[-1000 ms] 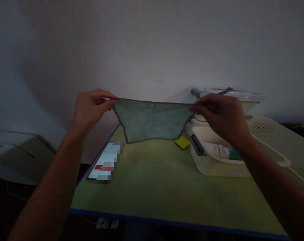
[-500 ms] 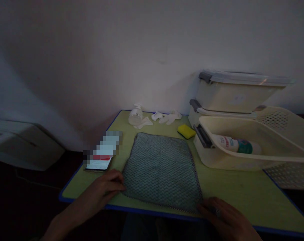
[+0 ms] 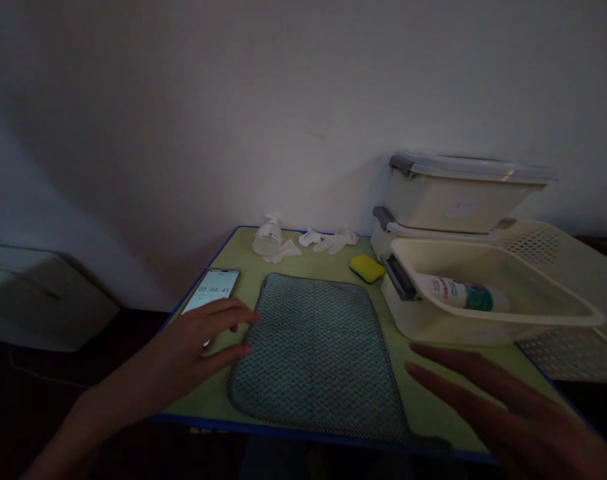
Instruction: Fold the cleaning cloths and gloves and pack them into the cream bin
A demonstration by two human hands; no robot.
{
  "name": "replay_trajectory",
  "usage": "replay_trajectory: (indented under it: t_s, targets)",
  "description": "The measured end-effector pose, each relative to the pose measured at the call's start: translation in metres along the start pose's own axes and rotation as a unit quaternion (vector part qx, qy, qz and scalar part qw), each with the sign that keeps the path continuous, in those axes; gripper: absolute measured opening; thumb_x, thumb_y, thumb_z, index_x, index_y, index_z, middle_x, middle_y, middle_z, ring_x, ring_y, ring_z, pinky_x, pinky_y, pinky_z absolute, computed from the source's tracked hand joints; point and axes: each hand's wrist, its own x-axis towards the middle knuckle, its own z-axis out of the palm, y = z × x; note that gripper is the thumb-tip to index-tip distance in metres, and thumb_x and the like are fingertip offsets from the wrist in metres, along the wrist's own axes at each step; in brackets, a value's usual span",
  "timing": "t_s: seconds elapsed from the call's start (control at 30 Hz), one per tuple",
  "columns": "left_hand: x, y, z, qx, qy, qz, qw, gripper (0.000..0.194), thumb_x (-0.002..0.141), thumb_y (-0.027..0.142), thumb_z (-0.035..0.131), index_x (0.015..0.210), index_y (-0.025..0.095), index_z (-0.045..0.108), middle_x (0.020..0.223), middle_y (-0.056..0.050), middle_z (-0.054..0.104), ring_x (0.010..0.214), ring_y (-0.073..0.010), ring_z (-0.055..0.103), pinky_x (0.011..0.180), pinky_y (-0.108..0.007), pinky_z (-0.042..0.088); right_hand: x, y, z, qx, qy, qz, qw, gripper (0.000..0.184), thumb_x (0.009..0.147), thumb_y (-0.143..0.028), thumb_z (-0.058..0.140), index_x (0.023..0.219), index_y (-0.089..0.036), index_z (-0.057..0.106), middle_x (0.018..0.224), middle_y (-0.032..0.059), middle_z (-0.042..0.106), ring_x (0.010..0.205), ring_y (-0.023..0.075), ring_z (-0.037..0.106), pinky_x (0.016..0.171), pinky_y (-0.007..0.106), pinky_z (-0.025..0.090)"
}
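Note:
A blue-grey woven cloth [image 3: 316, 353] with a dark stitched border lies spread flat on the small green table [image 3: 323, 259]. Over its left edge hovers my left hand [image 3: 203, 343], thumb and fingers apart, holding nothing. The phone [image 3: 221, 283], showing a timer, is partly covered by that hand. To the right of the cloth is my right hand [image 3: 503, 400], its fingers stretched out and apart, with nothing in them. Part of the right hand is dark and blurred.
Behind the cloth are a yellow sponge [image 3: 367, 268], white gloves [image 3: 336, 240] and a clear pump bottle [image 3: 268, 237]. At right stands an open cream bin [image 3: 488, 327] with a white bottle [image 3: 456, 292] inside. Lidded boxes [image 3: 468, 200] are stacked behind it, against the wall.
Both hands have let go of the cloth's near corners and opened. My left hand has moved up toward the phone, my right hand out to the right. The cloth stays spread flat.

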Motion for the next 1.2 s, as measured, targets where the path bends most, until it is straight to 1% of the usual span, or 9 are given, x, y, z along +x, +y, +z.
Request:
replay_trajectory:
  t_s: [0.1,0.17,0.23,0.37,0.47,0.67,0.9,1.07,1.2]
  targets:
    - [0.046,0.025,0.004,0.02,0.051,0.018,0.998,0.028,0.084,0.039,0.053,0.105,0.024,0.064,0.105,-0.005,0.065,0.097,-0.0209,0.06,0.089,-0.036,0.047,0.05,-0.014,-0.003,0.106,0.035,0.037,0.993,0.058,0.078,-0.008,0.042,0.131,-0.031,0.049,0.122,0.0042,0.061,0.102,0.0221,0.063,0.082,0.032,0.057]
    - [0.073,0.036,0.024,0.037,0.051,0.023,0.998,0.027,0.088,0.032,0.046,0.104,0.019,0.063,0.103,-0.008,0.064,0.098,-0.0215,0.059,0.091,-0.037,0.046,0.082,-0.019,0.019,0.156,0.049,0.057,0.985,0.06,0.075,-0.002,0.038,0.129,-0.025,0.051,0.12,0.0072,0.062,0.107,0.0233,0.061,0.09,0.039,0.052]
    - [0.091,0.039,0.053,0.073,0.026,0.031,0.997,0.031,0.089,0.022,0.038,0.108,0.011,0.061,0.11,-0.014,0.062,0.107,-0.0243,0.056,0.096,-0.04,0.042,0.104,-0.016,0.056,0.164,0.04,0.097,0.981,0.065,0.071,0.002,0.034,0.13,-0.019,0.049,0.124,0.0099,0.059,0.113,0.0239,0.056,0.097,0.044,0.046]
    - [0.1,0.02,0.11,0.165,0.001,0.019,0.986,0.044,0.088,0.014,0.034,0.127,-0.003,0.044,0.138,-0.027,0.039,0.131,-0.0308,0.036,0.105,-0.044,0.034,0.114,0.004,0.127,0.135,0.013,0.158,0.978,0.054,0.08,-0.005,0.036,0.132,-0.011,0.046,0.136,0.016,0.047,0.129,0.028,0.04,0.104,0.048,0.037]
    - [0.094,0.001,0.129,0.202,-0.012,-0.025,0.979,0.049,0.091,0.032,0.035,0.134,0.008,0.04,0.144,-0.019,0.035,0.134,-0.0327,0.031,0.106,-0.051,0.03,0.103,0.014,0.151,0.098,-0.032,0.214,0.972,0.049,0.086,-0.027,0.045,0.132,-0.011,0.046,0.139,0.0181,0.042,0.131,0.0328,0.035,0.106,0.052,0.031]
    - [0.08,-0.025,0.12,0.223,-0.038,-0.039,0.973,0.055,0.091,0.051,0.031,0.14,0.025,0.034,0.15,-0.005,0.027,0.138,-0.0308,0.021,0.109,-0.048,0.025,0.093,0.02,0.146,0.014,-0.139,0.238,0.961,0.064,0.088,-0.051,0.036,0.14,-0.012,0.035,0.148,0.0141,0.027,0.137,0.033,0.02,0.109,0.05,0.022]
    - [0.07,-0.037,0.115,0.236,-0.031,-0.068,0.969,0.06,0.089,0.056,0.03,0.141,0.025,0.032,0.151,-0.009,0.023,0.138,-0.0342,0.017,0.11,-0.049,0.022,0.091,0.021,0.145,-0.033,-0.168,0.267,0.948,0.066,0.086,-0.059,0.038,0.141,-0.023,0.034,0.15,0.0122,0.022,0.137,0.036,0.017,0.108,0.051,0.021]
    - [0.076,-0.029,0.108,0.245,-0.049,-0.073,0.966,0.06,0.089,0.052,0.036,0.14,0.022,0.033,0.15,-0.012,0.025,0.137,-0.036,0.018,0.109,-0.049,0.023,0.097,0.026,0.138,-0.041,-0.195,0.261,0.945,0.065,0.087,-0.057,0.038,0.142,-0.022,0.032,0.15,0.015,0.02,0.136,0.0368,0.017,0.109,0.051,0.02]
    - [0.077,-0.005,0.094,0.264,-0.048,-0.081,0.96,0.059,0.09,0.044,0.038,0.139,0.011,0.034,0.148,-0.02,0.025,0.136,-0.0373,0.02,0.108,-0.05,0.024,0.103,0.017,0.12,-0.023,-0.225,0.247,0.942,0.066,0.091,-0.049,0.037,0.142,-0.008,0.029,0.147,0.0223,0.024,0.135,0.0363,0.02,0.108,0.049,0.024]
